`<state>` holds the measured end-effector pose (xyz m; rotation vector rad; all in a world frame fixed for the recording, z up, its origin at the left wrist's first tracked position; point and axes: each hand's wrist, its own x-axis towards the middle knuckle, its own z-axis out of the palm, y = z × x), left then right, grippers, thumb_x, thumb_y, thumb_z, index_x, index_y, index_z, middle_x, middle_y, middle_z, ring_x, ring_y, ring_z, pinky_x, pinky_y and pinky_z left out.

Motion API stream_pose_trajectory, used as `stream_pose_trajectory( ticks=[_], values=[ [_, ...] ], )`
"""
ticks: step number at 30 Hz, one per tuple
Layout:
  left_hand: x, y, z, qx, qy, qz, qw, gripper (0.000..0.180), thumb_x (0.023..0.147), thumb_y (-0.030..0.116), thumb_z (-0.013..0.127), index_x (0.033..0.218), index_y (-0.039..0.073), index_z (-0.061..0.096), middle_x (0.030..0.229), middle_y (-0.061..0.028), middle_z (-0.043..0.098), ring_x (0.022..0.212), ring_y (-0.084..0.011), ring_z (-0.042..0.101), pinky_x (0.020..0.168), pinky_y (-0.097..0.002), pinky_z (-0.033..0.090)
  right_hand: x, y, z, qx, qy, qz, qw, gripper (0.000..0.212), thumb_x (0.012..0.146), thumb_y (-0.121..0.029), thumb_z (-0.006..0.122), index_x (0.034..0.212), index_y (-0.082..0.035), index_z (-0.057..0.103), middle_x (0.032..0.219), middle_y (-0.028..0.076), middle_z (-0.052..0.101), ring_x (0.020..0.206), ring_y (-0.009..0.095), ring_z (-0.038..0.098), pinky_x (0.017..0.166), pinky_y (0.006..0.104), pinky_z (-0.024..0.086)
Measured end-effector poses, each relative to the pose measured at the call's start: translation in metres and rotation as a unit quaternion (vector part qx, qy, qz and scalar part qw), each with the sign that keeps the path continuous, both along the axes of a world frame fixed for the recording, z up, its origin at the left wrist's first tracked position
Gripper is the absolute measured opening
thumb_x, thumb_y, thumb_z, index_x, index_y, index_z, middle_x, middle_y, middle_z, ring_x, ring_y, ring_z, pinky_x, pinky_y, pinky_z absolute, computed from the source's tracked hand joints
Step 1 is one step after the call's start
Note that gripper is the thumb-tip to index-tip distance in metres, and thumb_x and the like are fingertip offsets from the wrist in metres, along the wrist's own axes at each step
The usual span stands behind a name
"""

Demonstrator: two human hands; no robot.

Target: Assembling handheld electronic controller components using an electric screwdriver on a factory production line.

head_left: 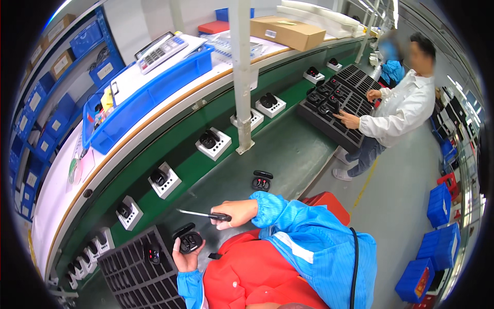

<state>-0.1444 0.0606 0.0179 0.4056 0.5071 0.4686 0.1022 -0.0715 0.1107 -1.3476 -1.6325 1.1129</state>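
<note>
Red clothing (242, 270) and blue sleeves (319, 244) lie closest, at the near edge. From them reach the wearer's two hands, both occupied. The left hand (185, 261) cradles an open black case (191, 242) between thumb and fingers, its lid raised on the far side. The right hand (237, 211) is wrapped around the black handle of a screwdriver (220, 217); its thin metal shaft points left, beyond the lid and apart from the case.

Just to the left, a black compartment tray (135, 273) holds a small dark item with red spots (154, 254). Farther out, to the right of the case, another open black case (262, 182) lies on the dark green table (288, 149). White stands (220, 148) bearing black items line the table's far side, and a pale metal post (240, 77) rises among them. Beyond, a raised white shelf carries a long blue bin (154, 114), a calculator (163, 54) and a cardboard box (287, 34). To the far right, a co-worker in white (404, 116) reaches over a larger black tray (325, 129) containing several black cases.
</note>
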Motion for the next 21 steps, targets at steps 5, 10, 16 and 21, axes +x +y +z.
stream_pose_trajectory(
  ticks=[5, 10, 16, 21],
  values=[
    [-0.005, 0.001, -0.007, -0.019, 0.041, 0.075, 0.996, 0.025, 0.084, 0.015, 0.05, 0.107, 0.007, 0.054, 0.107, -0.0123, 0.058, 0.099, -0.0309, 0.057, 0.085, -0.0597, 0.043, -0.009, 0.0, -0.005, -0.049, -0.041, 0.144, 0.988, 0.024, 0.079, -0.018, 0.059, 0.093, 0.001, 0.056, 0.086, 0.015, 0.062, 0.082, 0.027, 0.06, 0.074, 0.035, 0.047],
    [0.015, -0.005, 0.0, 0.118, 0.088, 0.113, 0.983, 0.032, 0.083, 0.014, 0.05, 0.114, 0.006, 0.053, 0.102, -0.0092, 0.06, 0.092, -0.0203, 0.057, 0.077, -0.0399, 0.05, -0.009, -0.001, -0.019, -0.076, -0.067, 0.136, 0.986, 0.024, 0.077, -0.017, 0.06, 0.092, 0.002, 0.055, 0.082, 0.017, 0.062, 0.077, 0.029, 0.061, 0.07, 0.036, 0.048],
    [0.024, -0.014, -0.006, 0.212, 0.084, 0.156, 0.961, 0.023, 0.083, 0.001, 0.048, 0.104, -0.004, 0.058, 0.102, -0.014, 0.062, 0.093, -0.0215, 0.06, 0.085, -0.033, 0.047, -0.006, 0.003, -0.005, -0.15, -0.073, 0.17, 0.971, 0.019, 0.079, -0.012, 0.061, 0.092, 0.0, 0.056, 0.077, 0.01, 0.063, 0.071, 0.018, 0.059, 0.064, 0.0307, 0.048],
    [0.016, -0.015, -0.008, 0.198, 0.077, 0.172, 0.962, 0.023, 0.083, 0.0, 0.048, 0.104, -0.004, 0.058, 0.103, -0.0149, 0.062, 0.094, -0.0213, 0.06, 0.085, -0.0328, 0.047, -0.007, 0.004, -0.003, -0.167, -0.039, 0.169, 0.971, 0.015, 0.079, -0.009, 0.058, 0.09, 0.001, 0.056, 0.073, 0.008, 0.061, 0.066, 0.017, 0.059, 0.062, 0.0295, 0.047]
  ],
)
